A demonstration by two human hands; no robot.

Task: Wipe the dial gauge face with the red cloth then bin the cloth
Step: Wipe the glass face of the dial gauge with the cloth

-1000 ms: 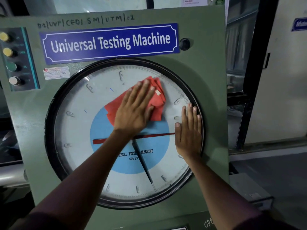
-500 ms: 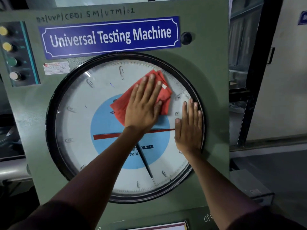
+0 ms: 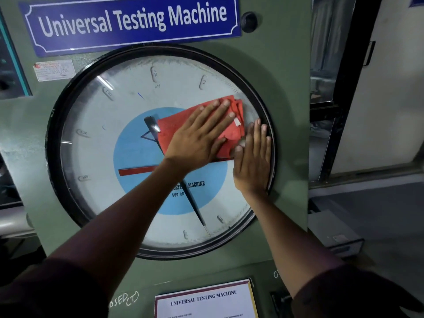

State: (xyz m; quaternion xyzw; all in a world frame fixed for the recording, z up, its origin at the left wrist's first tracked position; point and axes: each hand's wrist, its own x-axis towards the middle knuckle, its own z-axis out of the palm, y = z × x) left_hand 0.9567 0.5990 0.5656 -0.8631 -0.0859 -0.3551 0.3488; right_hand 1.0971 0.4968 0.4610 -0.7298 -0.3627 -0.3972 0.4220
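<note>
The large round dial gauge face (image 3: 128, 106) with a black rim fills the middle of the green machine panel. My left hand (image 3: 199, 136) lies flat on the folded red cloth (image 3: 231, 134), pressing it against the glass right of centre. My right hand (image 3: 252, 159) rests flat, fingers together, on the right edge of the glass, touching the rim and close beside the cloth. Its black pointer and red pointer sit behind the glass, partly hidden by my left arm.
A blue "Universal Testing Machine" sign (image 3: 133, 21) sits above the dial, with a black knob (image 3: 249, 21) at its right. A white notice (image 3: 206, 299) is fixed below. A dark door frame (image 3: 339, 106) and a grey box (image 3: 332, 235) stand to the right.
My left hand has slid the red cloth to the right and down across the glass, up against my right hand. The view has moved closer to the dial. My right hand stays put.
</note>
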